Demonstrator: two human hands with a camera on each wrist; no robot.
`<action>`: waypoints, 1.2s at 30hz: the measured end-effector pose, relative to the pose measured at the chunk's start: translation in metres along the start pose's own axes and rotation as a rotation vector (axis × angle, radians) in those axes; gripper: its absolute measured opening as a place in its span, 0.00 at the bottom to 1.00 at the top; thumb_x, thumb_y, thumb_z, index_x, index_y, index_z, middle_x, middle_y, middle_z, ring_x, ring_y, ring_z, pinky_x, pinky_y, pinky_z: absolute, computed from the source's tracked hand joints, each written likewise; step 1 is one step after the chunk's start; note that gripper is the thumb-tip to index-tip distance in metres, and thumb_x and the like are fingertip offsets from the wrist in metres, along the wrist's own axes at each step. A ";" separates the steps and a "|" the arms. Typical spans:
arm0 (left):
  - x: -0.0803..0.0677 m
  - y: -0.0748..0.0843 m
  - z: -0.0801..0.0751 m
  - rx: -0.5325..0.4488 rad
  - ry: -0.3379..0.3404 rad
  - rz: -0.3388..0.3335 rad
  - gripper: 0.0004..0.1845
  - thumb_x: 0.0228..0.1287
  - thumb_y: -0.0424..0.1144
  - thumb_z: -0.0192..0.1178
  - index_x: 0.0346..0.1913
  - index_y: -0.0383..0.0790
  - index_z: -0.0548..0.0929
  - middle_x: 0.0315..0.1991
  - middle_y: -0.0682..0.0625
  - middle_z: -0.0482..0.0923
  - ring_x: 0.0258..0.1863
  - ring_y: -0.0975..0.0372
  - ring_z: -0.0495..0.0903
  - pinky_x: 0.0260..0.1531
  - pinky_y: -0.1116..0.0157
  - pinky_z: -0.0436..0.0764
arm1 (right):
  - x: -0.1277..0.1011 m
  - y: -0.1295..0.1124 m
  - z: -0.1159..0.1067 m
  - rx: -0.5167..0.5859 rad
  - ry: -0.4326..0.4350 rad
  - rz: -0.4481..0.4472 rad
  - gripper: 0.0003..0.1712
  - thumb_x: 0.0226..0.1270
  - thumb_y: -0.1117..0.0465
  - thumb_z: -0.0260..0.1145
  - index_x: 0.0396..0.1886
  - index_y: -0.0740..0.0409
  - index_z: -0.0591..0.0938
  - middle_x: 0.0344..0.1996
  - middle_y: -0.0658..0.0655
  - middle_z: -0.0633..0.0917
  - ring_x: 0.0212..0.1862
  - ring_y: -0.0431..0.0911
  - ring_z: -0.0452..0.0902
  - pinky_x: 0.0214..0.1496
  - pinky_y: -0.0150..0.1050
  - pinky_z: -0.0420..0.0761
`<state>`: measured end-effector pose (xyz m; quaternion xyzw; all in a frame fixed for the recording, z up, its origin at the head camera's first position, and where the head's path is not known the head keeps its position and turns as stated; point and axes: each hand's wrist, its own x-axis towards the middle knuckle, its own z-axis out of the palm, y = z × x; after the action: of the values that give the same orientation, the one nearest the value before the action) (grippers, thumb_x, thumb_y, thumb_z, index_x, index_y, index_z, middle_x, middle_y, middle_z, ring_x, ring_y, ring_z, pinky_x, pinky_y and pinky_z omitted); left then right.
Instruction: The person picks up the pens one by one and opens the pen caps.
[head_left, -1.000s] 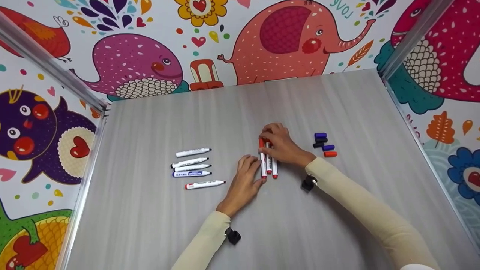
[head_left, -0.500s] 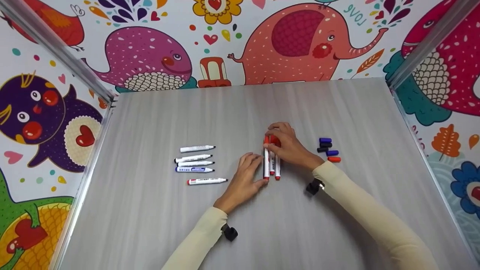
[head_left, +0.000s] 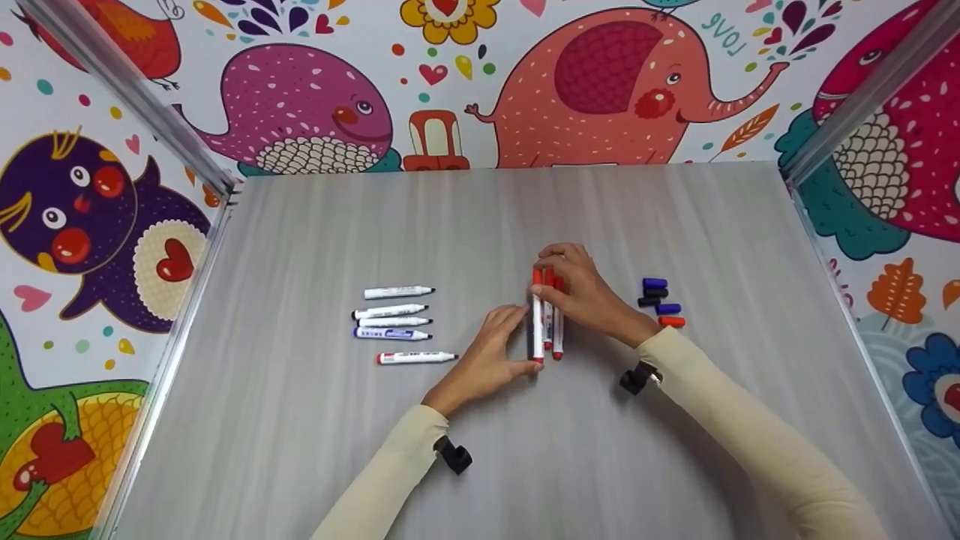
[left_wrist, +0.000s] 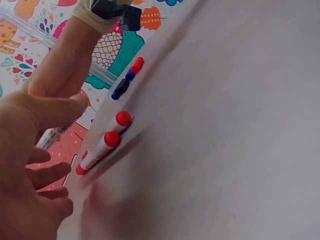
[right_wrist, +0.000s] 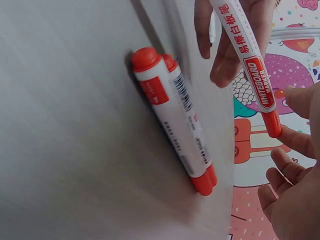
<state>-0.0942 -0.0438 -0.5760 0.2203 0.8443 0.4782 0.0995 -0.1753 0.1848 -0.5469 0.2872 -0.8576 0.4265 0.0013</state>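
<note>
Two bare hands bridge a white whiteboard marker with a red cap (head_left: pixel 538 322), raised off the pale grey wood-grain table (head_left: pixel 300 450).
Nearest, we see the left hand (head_left: pixel 484 364) put its thumb to the marker's tail, its other fingers loosely parted. Well to its left lie five slim white uncapped markers (head_left: pixel 417 358); just right of the raised one, two more red-capped white markers (right_wrist: pixel 175 125) lie side by side. Farther off, the right hand (head_left: pixel 592 296) meets the cap's end with its index fingertip, thumb apart from it; to the right sit five loose blue, black and red plastic caps (head_left: pixel 667 308). We judge the step in hand as readying this marker for uncapping; the next move calls for gripping the barrel and pinching the cap.
</note>
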 end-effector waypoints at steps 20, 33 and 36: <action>-0.004 0.007 -0.007 -0.614 -0.202 -0.030 0.55 0.67 0.27 0.74 0.89 0.35 0.52 0.82 0.37 0.65 0.81 0.48 0.68 0.78 0.50 0.70 | -0.006 -0.025 -0.005 0.172 -0.018 -0.026 0.19 0.80 0.63 0.73 0.64 0.63 0.82 0.59 0.61 0.85 0.57 0.63 0.79 0.66 0.68 0.78; 0.005 0.010 -0.026 -0.542 -0.122 -0.026 0.30 0.75 0.30 0.68 0.76 0.25 0.75 0.55 0.36 0.87 0.53 0.59 0.87 0.56 0.64 0.83 | -0.026 -0.026 -0.013 0.055 0.026 -0.063 0.26 0.73 0.62 0.79 0.66 0.61 0.82 0.56 0.59 0.86 0.56 0.50 0.82 0.60 0.59 0.84; 0.008 0.011 -0.029 -0.469 -0.127 -0.033 0.27 0.76 0.31 0.68 0.73 0.27 0.78 0.55 0.38 0.88 0.51 0.62 0.86 0.55 0.66 0.83 | -0.032 -0.026 -0.013 0.042 0.020 -0.056 0.26 0.72 0.63 0.79 0.65 0.61 0.83 0.55 0.59 0.86 0.54 0.51 0.81 0.59 0.62 0.84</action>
<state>-0.1088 -0.0571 -0.5509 0.2069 0.7057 0.6447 0.2089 -0.1390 0.1979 -0.5277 0.3069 -0.8401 0.4469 0.0158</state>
